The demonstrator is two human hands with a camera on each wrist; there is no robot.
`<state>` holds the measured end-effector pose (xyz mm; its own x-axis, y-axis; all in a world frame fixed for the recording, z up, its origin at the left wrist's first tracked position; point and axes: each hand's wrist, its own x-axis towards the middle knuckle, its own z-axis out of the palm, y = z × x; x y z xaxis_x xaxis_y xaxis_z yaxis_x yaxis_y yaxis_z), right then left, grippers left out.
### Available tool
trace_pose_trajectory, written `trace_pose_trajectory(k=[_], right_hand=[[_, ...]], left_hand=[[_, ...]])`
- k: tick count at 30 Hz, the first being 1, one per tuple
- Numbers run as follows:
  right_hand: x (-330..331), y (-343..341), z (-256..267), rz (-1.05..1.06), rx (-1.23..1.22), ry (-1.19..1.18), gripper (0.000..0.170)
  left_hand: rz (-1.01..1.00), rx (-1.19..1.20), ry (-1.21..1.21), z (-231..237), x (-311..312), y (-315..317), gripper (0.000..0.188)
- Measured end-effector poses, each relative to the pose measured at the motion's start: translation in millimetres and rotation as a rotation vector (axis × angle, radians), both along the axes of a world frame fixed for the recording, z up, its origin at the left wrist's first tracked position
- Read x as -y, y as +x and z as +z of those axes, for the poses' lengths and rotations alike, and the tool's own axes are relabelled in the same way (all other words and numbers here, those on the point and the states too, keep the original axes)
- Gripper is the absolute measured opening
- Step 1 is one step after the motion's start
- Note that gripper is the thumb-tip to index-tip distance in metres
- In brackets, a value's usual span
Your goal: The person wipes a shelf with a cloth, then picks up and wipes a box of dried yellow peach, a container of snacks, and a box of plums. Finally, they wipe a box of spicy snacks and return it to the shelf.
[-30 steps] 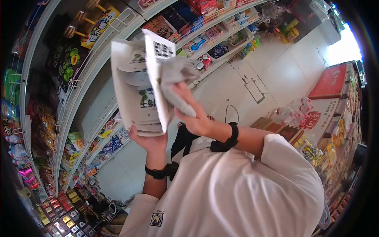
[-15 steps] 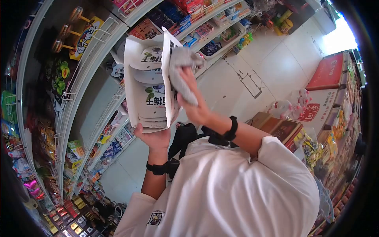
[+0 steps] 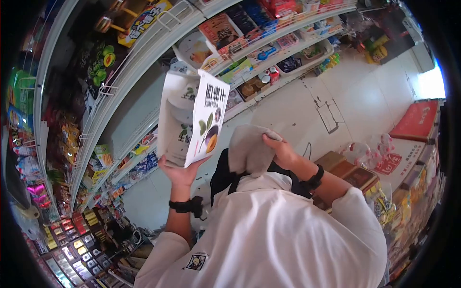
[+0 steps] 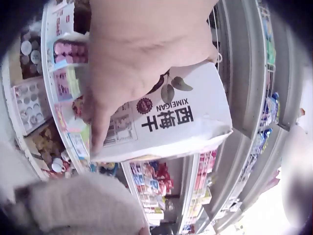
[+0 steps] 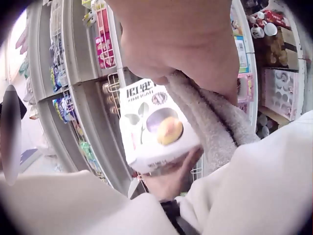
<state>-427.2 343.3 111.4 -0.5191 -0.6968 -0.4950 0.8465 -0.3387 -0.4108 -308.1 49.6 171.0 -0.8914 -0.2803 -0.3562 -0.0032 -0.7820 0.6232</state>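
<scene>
One white box (image 3: 209, 117) is gripped in the left fingers (image 4: 100, 128), a gray cloth (image 3: 249, 151) in the right fingers (image 3: 273, 139).

white shelves (image 3: 132, 103) with bright packs, a yellow pack (image 3: 144, 23), a red box (image 3: 417, 120) beside a white box (image 3: 407, 148), clear bottles (image 3: 361, 154) near a brown box (image 3: 361, 174), pale floor tiles (image 3: 357, 89)

- I see a white carton (image 3: 209, 125), open-topped and tilted, held at its lower end by the left hand (image 3: 182, 171); dark characters, "XIMEIGAN", leaves and a cut fruit mark its side.
- Inside it I make out pale printed packets (image 3: 181, 114).
- I see a grey cloth (image 3: 250, 150), soft and bunched, pinched in the right hand (image 3: 286, 153), apart from the carton.
</scene>
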Motion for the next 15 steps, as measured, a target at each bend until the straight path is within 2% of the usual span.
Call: trace_pose_trajectory(k=[5, 7, 9, 12, 15], right_hand=[[34, -11, -11, -0.084, -0.163, 0.078, 0.039], [52, -16, -1, -0.143, -0.193, 0.125, 0.038], [69, -17, 6, -0.216, -0.147, 0.073, 0.037], [94, -10, 8, -0.21, -0.11, 0.07, 0.039], [117, -1, 18, -0.201, -0.117, 0.057, 0.039]], left_hand=[[-0.082, 0.151, -0.049, 18, 106, 42, 0.101], [-0.08, 0.194, -0.058, 21, 155, 43, 0.099], [-0.106, 0.194, -0.075, 23, 204, 37, 0.098], [-0.09, 0.236, -0.092, 30, 247, 24, 0.095], [-0.139, 0.164, -0.057, 27, 306, 15, 0.093]])
